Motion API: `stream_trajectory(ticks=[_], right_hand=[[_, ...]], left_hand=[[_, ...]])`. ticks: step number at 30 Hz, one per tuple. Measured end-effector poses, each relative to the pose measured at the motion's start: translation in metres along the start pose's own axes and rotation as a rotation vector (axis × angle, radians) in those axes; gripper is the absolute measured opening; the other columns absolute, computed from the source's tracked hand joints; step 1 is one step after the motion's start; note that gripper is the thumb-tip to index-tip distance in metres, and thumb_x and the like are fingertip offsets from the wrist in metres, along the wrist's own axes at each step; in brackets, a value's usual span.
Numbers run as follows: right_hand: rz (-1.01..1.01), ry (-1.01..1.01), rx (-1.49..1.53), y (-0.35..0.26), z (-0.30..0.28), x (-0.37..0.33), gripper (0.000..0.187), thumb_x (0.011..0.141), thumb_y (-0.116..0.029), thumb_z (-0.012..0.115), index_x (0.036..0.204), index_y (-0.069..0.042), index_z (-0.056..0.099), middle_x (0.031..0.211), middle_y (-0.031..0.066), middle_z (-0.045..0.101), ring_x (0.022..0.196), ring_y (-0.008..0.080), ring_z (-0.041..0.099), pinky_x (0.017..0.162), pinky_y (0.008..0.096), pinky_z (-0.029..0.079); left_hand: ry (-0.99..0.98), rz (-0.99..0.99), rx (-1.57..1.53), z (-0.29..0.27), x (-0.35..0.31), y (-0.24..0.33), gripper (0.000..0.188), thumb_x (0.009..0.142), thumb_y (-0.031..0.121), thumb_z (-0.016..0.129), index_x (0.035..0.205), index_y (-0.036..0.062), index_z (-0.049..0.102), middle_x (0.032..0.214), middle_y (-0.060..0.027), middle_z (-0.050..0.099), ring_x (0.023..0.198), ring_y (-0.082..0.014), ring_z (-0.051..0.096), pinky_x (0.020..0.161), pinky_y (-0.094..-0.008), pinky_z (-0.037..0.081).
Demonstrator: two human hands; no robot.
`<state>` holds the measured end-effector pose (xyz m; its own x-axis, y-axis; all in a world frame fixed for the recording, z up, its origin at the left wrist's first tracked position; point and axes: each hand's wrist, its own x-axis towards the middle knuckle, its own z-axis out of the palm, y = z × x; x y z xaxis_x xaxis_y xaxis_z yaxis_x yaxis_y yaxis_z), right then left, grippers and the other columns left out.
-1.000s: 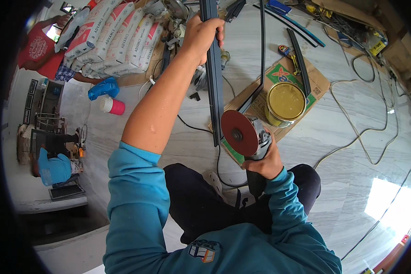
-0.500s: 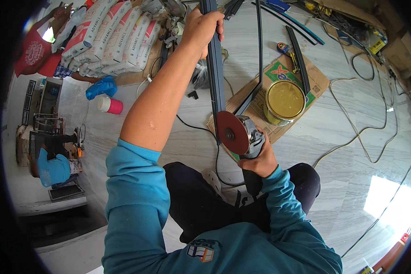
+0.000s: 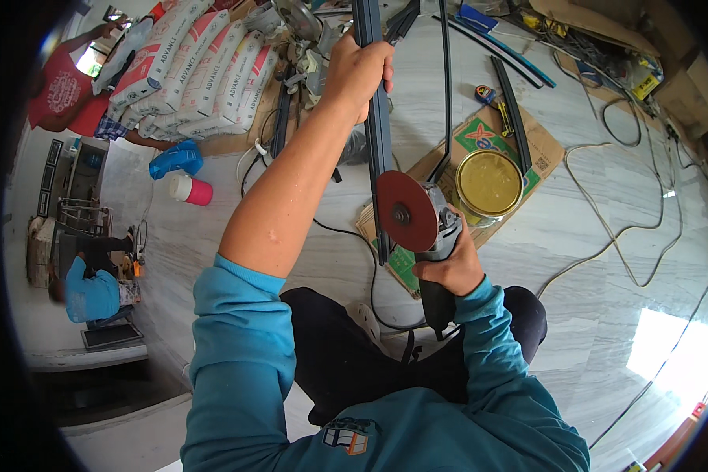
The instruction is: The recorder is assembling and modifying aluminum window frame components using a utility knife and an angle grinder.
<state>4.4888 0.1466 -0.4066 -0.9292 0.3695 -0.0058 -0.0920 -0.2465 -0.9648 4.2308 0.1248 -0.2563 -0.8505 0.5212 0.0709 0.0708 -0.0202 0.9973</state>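
My left hand [image 3: 359,72] is wrapped round a long dark metal profile [image 3: 380,141], which slants down toward my lap. In my right hand [image 3: 456,263] is an angle grinder [image 3: 442,230] with a reddish-brown disc [image 3: 407,211]. The disc overlaps the profile near its lower end; whether they touch I cannot tell. A round tin with a gold lid [image 3: 489,183] stands on a flattened cardboard sheet [image 3: 544,141] just beyond the grinder. Another thin dark bar [image 3: 448,86] reaches down to the cardboard beside the tin.
A tape measure [image 3: 485,94] and a short black bar [image 3: 512,114] lie beyond the tin. Loose cable [image 3: 598,259] loops over the tiled floor at right. Stacked white sacks [image 3: 181,79], a pink-and-white cup [image 3: 190,189] and two other people [image 3: 94,287] are at left.
The profile's lower end has swung slightly right and nearer to me, with my left hand moving along. The grinder has shifted slightly right, its disc turned more toward the camera.
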Motion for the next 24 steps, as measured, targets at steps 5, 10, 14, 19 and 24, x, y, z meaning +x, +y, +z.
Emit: stream_trajectory(ticks=[5,10,14,19,24], right_hand=[[0.052,-0.006,0.017,0.004,-0.004,0.001,0.096,0.054,-0.005,0.085,0.137,0.003,0.037,0.117,0.0096,0.061,0.109,0.0185,0.058,0.099,0.0314,0.044],[0.050,0.002,0.004,0.000,-0.003,-0.003,0.097,0.053,-0.002,0.083,0.139,0.001,0.038,0.116,0.0076,0.061,0.107,0.0182,0.058,0.098,0.0319,0.044],[0.042,0.016,-0.021,0.003,-0.005,-0.007,0.097,0.052,0.003,0.082,0.139,0.000,0.039,0.115,0.0056,0.060,0.106,0.0173,0.056,0.097,0.0318,0.044],[0.096,-0.015,0.002,0.006,-0.007,-0.011,0.098,0.051,0.002,0.082,0.139,-0.001,0.038,0.118,0.0065,0.060,0.109,0.0184,0.056,0.100,0.0322,0.042],[0.091,-0.017,-0.011,0.007,-0.011,-0.015,0.097,0.054,-0.003,0.082,0.138,0.000,0.035,0.111,0.0093,0.061,0.101,0.0191,0.060,0.094,0.0312,0.046]], left_hand=[[0.006,0.020,-0.011,0.002,-0.002,0.000,0.015,0.082,0.011,0.063,0.084,0.0030,0.051,0.069,-0.0049,0.054,0.054,-0.0122,0.053,0.047,-0.0293,0.048],[0.033,-0.021,0.002,0.001,0.002,0.001,0.015,0.082,0.011,0.063,0.082,0.0034,0.050,0.068,-0.0054,0.053,0.053,-0.0134,0.052,0.047,-0.0297,0.047],[0.009,-0.040,0.019,-0.001,0.010,0.000,0.015,0.081,0.012,0.063,0.080,0.0040,0.050,0.066,-0.0059,0.053,0.052,-0.0146,0.052,0.048,-0.0298,0.047],[-0.008,-0.025,0.010,-0.003,0.019,0.001,0.015,0.082,0.014,0.063,0.079,0.0055,0.051,0.064,-0.0054,0.054,0.051,-0.0158,0.052,0.047,-0.0297,0.046],[-0.029,-0.029,0.018,-0.002,0.031,0.001,0.016,0.083,0.014,0.064,0.081,0.0064,0.050,0.064,-0.0053,0.054,0.051,-0.0161,0.053,0.046,-0.0302,0.046]])
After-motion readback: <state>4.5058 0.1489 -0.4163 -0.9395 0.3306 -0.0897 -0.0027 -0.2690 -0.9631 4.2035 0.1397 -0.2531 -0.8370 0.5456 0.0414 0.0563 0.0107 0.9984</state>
